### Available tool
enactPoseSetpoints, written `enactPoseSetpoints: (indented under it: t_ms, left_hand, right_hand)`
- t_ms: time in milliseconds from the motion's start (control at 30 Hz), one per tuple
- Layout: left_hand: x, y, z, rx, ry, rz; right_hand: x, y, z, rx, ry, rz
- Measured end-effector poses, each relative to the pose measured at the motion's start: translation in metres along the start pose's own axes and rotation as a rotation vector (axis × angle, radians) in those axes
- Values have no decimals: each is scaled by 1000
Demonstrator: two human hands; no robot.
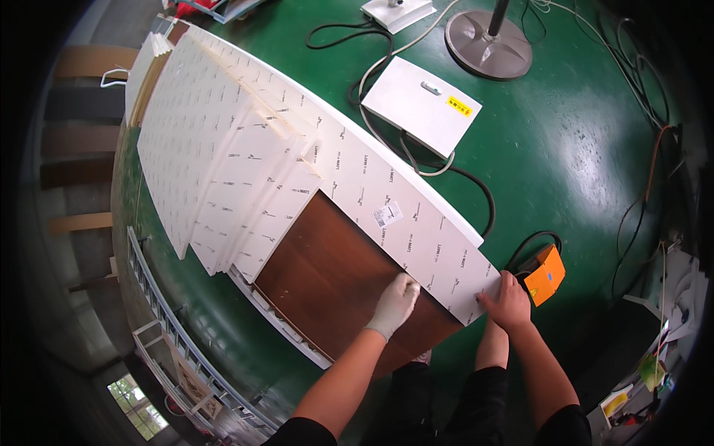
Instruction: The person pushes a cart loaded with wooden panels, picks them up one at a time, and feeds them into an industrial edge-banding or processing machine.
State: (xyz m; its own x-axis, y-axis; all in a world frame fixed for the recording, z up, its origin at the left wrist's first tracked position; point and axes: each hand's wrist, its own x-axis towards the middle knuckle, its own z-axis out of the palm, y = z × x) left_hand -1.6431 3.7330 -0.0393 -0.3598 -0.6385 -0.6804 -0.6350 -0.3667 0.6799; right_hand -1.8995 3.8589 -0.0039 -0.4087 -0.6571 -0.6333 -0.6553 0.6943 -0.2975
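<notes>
A long white panel (439,253) in printed protective film lies on top of a stack, with a small white label (387,215) stuck to it. My left hand (396,303), in a pale glove, pinches the panel's near long edge. At the panel's right end, my bare right hand (509,301) grips the corner, with the thumb on top and part of the fingers hidden. Beneath the panel, a reddish-brown board (320,271) shows its bare face. More film-covered white panels (216,160) are piled to the left, some with stepped edges.
Beyond the stack, a white electrical box (422,104) with cables lies on the green floor (573,149). A round grey stand base (489,44) is farther off. An orange device (545,276) sits just right of my right hand. A metal ladder-like frame (175,316) runs along the left.
</notes>
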Motion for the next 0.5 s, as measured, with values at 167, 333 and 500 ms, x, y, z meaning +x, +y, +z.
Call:
enactPoseSetpoints:
  t_ms: [167,333,500]
  left_hand:
    - [-29,-9,5,96,-120,44]
    - [-80,-66,12,141,-143,13]
    - [-170,-131,-17,206,-181,30]
  right_hand:
    - [2,-2,8,-32,12,4]
    - [-13,-13,9,-143,108,61]
    - [-71,-38,20,-12,79,188]
